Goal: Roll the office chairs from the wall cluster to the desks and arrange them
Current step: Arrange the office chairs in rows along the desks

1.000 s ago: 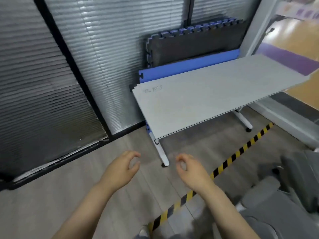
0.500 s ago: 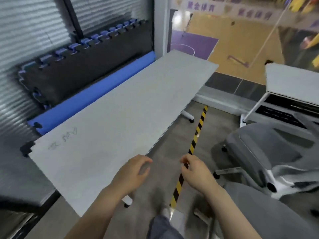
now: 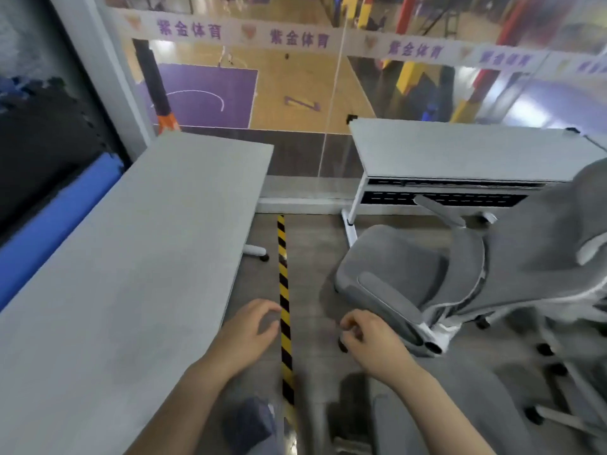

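Observation:
A grey office chair (image 3: pixel 460 277) with white frame and armrests stands at the right, its seat turned toward me, in front of a white desk (image 3: pixel 460 152). A second grey chair seat (image 3: pixel 437 408) shows at the bottom right, just under my right arm. A long grey desk (image 3: pixel 131 274) runs along the left. My left hand (image 3: pixel 249 333) hovers at that desk's near edge, fingers loosely curled, holding nothing. My right hand (image 3: pixel 371 339) hangs in the air left of the chair's armrest, fingers curled and apart, also holding nothing.
A yellow-and-black tape line (image 3: pixel 284 307) runs along the floor between the desks. Blue and black foam mats (image 3: pixel 49 192) lean against the left wall. A glass wall (image 3: pixel 295 93) behind the desks looks onto a sports court. Chair castors (image 3: pixel 545 349) stick out at the right.
My view has swung right: the blinds left the frame, and the right desk and grey chairs came into full view. Both hands kept their curled pose in front of me.

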`<state>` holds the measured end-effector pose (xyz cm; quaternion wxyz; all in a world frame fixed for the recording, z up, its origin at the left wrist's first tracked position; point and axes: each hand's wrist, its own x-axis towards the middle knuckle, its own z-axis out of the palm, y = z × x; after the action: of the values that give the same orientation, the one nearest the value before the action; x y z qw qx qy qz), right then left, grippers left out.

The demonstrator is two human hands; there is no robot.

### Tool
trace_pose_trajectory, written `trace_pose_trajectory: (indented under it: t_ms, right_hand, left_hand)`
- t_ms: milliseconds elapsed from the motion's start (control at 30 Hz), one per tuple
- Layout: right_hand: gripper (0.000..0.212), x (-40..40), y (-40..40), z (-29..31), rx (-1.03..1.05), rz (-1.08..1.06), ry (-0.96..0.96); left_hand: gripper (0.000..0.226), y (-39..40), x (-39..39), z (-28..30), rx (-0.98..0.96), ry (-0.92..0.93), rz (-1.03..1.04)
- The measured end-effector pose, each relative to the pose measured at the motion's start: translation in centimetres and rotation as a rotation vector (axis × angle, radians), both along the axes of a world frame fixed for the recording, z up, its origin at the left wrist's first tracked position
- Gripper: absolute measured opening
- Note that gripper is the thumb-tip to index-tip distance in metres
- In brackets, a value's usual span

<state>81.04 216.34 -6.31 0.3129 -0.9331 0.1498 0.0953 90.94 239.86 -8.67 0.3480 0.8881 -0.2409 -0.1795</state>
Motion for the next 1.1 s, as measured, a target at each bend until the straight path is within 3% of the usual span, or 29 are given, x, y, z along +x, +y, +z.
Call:
trace_pose_trajectory:
  t_ms: [233,467,800,1000,1100]
  right_hand:
    - [0.011,1.6,-6.8,1.3,-0.044,-0.337,-0.014]
    - [0.016,-0.8,-15.8,3.2,-0.103,-0.687,-0.062]
    - [0.052,-5.4,-32.7,3.0,-0.253,-1.095,-0.081]
    - [0.054,-4.1,-36.8,1.0,-0.07,-1.097,-0.102]
    - [0.051,-3.5,-37.1,-0.1,-0.107,-1.171,-0.105]
  left_hand:
    - [0.024,-9.6,9.1,1.0,-0.017,0.045,-0.281]
    - [0.023,-20.7,12.6,1.9,-0.017,0.027,-0.511]
    - [0.038,-38.0,10.8,0.7,0.012,0.041,-0.839]
    - [0.055,-44.2,8.0,0.5,0.075,0.025,-0.976]
    - [0.059,-46.5,6.7,0.5,0.105,0.038,-1.028]
